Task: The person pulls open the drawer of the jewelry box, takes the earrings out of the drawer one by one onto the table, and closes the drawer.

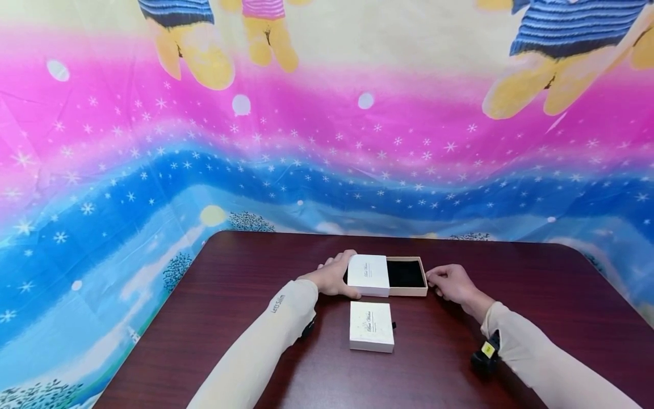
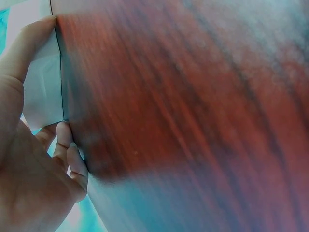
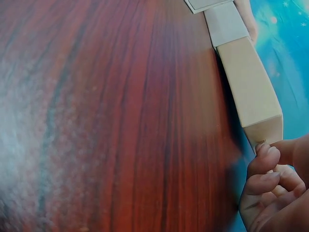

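Note:
My left hand (image 1: 331, 278) grips the white sleeve (image 1: 368, 275) of a drawer-style gift box, thumb along the near side and fingers at the far side. Out of the sleeve's right end sticks a tan drawer (image 1: 409, 292) with a black lining (image 1: 406, 274). At the drawer's outer end, my right hand (image 1: 453, 284) has thumb and forefinger pinched together; in the right wrist view they hold a small pull tab at that end wall, mostly hidden by the fingertips. Nearer to me lies a second white gift box (image 1: 371, 325), closed, with a black tab (image 1: 394, 325) on its right side.
Both boxes lie on a dark red wooden table (image 1: 255, 255). A printed cloth (image 1: 327, 130) with snowflakes hangs behind the table's far edge. A black wrist camera (image 1: 484, 358) is strapped beneath the right sleeve.

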